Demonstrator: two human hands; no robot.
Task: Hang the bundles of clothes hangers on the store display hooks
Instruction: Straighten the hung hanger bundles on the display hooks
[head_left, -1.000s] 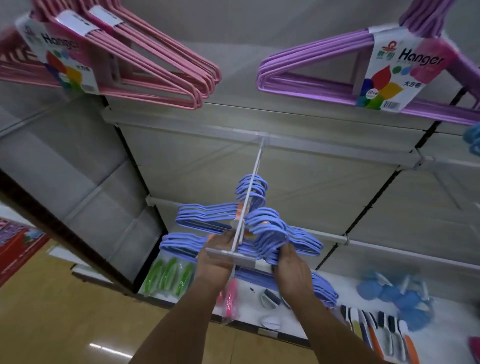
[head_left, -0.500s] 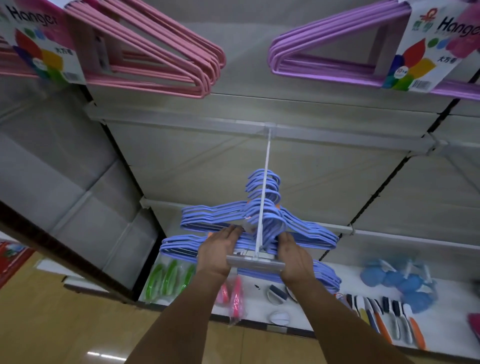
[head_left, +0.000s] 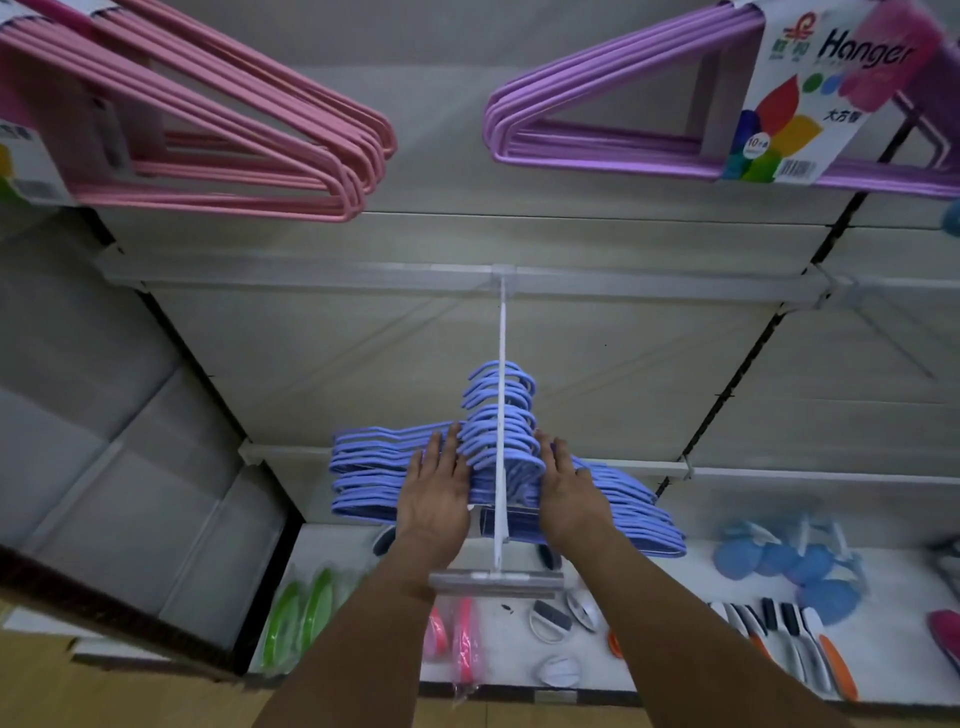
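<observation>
With both hands flat, left hand (head_left: 435, 493) and right hand (head_left: 567, 493) should push the blue hanger bundles (head_left: 374, 467) evenly back along the display hook (head_left: 501, 415).

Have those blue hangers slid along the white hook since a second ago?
Yes. The blue hangers have slid back along the white hook toward the wall rail, away from the price-tag holder at its tip; both hands now press them.

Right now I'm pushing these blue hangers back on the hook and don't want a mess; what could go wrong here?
1. Both hands, left and right, press flat on the blue hangers rather than gripping; a bundle could tilt or slip.
2. The hanger tops crowd the thin display hook; pushing harder may snag them.
3. A dropped bundle would likely land on the shelf goods below.
</observation>
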